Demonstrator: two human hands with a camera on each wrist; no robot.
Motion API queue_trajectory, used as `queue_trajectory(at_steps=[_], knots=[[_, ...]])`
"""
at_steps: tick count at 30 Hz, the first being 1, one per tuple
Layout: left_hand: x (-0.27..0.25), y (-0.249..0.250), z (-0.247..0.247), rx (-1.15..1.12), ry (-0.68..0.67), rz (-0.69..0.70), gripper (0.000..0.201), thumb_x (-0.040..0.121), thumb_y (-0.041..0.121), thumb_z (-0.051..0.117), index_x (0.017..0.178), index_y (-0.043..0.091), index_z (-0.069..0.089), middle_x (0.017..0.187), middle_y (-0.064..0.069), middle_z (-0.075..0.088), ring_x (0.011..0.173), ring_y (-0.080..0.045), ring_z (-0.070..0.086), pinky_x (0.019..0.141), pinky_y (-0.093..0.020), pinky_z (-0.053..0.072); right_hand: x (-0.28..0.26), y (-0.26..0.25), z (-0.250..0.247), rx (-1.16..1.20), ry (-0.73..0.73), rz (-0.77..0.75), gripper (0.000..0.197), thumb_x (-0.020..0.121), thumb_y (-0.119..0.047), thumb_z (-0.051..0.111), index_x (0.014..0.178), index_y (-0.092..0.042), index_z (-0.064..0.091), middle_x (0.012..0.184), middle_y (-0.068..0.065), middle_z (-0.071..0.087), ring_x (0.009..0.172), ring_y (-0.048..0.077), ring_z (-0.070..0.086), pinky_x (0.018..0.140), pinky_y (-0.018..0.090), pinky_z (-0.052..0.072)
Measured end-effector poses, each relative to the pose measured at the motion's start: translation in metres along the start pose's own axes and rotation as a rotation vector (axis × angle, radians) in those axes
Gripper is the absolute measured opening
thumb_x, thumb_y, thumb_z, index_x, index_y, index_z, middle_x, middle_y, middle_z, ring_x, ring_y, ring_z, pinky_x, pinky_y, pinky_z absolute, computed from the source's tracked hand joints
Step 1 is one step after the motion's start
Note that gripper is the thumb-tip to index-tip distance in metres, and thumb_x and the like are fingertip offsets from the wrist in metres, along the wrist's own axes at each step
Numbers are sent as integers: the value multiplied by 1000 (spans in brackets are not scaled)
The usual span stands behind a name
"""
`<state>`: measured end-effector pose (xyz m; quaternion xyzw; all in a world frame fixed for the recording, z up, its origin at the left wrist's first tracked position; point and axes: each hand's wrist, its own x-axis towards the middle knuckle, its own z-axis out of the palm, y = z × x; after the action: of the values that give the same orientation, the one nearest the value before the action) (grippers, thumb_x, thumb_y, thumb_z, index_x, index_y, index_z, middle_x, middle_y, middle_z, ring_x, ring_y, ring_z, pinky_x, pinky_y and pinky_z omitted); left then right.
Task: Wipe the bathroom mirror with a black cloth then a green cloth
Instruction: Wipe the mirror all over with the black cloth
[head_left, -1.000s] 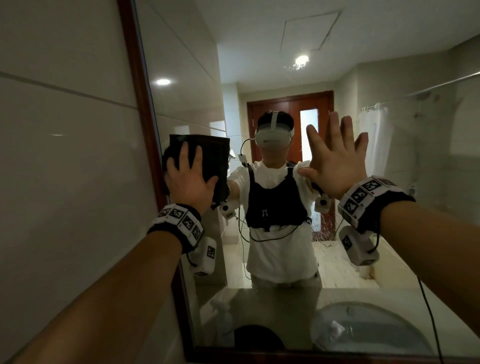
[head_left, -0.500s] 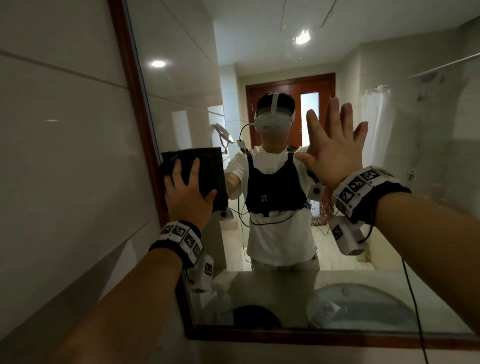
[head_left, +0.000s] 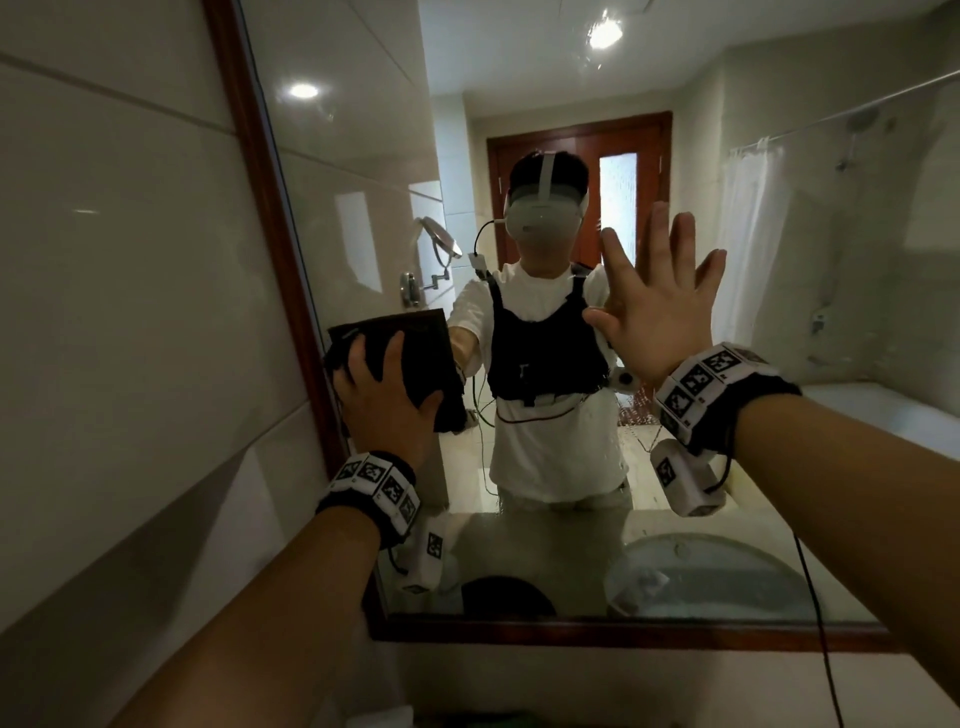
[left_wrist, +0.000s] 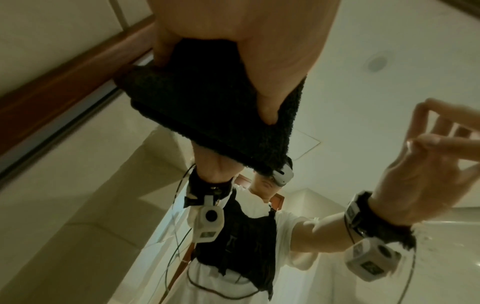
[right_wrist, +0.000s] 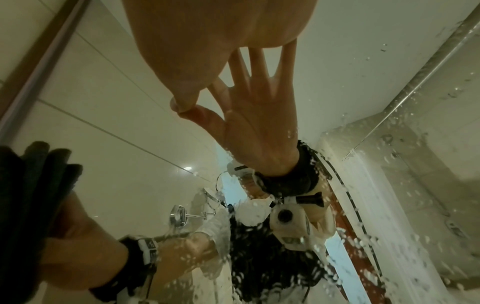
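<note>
From the head camera, my left hand (head_left: 387, 402) presses the folded black cloth (head_left: 410, 358) flat against the mirror (head_left: 363, 171), close to the wooden frame (head_left: 270, 218) on its left edge; fingers lie fairly straight over the cloth with the thumb spread to the right. Compared with a second ago, hand and cloth sit lower on the glass, and the bottom rail of the frame has risen further into view. My right hand (head_left: 662, 306) is spread wide with straight fingers at the glass, holding nothing, much where it was before. Left of the frame is a pale tiled wall (head_left: 114, 291). The glass reflects a person in a white shirt and dark vest, a wooden door, a white shower curtain and a round sink basin.

From the left wrist camera, the black cloth (left_wrist: 207, 107) is thick and folded, the thumb (left_wrist: 270, 96) lying over it and the frame (left_wrist: 64, 82) just beside it. The right hand (left_wrist: 426, 168) shows at the right with its fingers extended.

From the right wrist camera, the right hand (right_wrist: 207, 41) meets its own reflection fingertip to fingertip, so it touches the glass. Water droplets (right_wrist: 389, 236) speckle the lower and right mirror. The cloth (right_wrist: 33, 185) appears dark at the left edge above the left hand (right_wrist: 75, 257).
</note>
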<state>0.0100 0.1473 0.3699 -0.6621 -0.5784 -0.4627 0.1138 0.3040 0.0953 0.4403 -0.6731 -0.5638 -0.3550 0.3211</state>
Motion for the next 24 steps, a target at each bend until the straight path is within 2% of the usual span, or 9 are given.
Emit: queue_trajectory(at_steps=[3,8,12,17,19,21,24], knots=[[10,14,-4,1,24,47,83,76,40,79,147,31,38,158,-14,20,138,-44,24,110,-59,34,0,1,3,-9,22,-6,87,91,-68,43,156,-40,-8,164,12,-18,151,37,-16,115,70,2],[14,41,2,45,23,79,85,77,45,76,147,39,28,157,-14,17,138,-47,23,102,-66,39,-1,2,7,0,39,-9,85,92,-68,43,156,-40,-5,165,12,-15,151,37,-14,116,69,1],[11,36,7,60,28,96,87,75,47,76,145,42,25,156,-13,18,139,-47,22,100,-68,39,-2,1,6,-14,36,-8,84,92,-68,42,156,-39,-4,165,13,-14,151,38,-12,115,68,0],[-8,24,11,52,-46,45,85,76,45,77,145,38,28,156,-13,15,139,-47,19,101,-68,39,-6,2,0,-14,6,-32,82,93,-63,43,157,-38,-3,165,12,-16,151,36,-14,115,67,0],[-15,22,12,42,-68,21,85,77,43,77,147,35,28,157,-14,14,140,-47,18,102,-67,39,-8,9,-5,-5,-18,-62,80,94,-56,48,157,-37,4,165,9,-15,152,33,-14,117,65,0],[-16,24,12,35,-73,2,85,78,41,77,148,33,30,157,-15,14,140,-47,17,105,-66,36,-13,21,-12,25,-36,-108,74,94,-49,53,156,-35,16,167,8,-7,153,31,-7,118,63,3],[-15,31,10,5,-59,-18,84,79,36,77,149,29,32,156,-18,17,139,-49,19,109,-66,31,-26,50,-24,46,-42,-128,69,92,-41,60,152,-31,28,166,10,8,152,31,8,117,63,14]])
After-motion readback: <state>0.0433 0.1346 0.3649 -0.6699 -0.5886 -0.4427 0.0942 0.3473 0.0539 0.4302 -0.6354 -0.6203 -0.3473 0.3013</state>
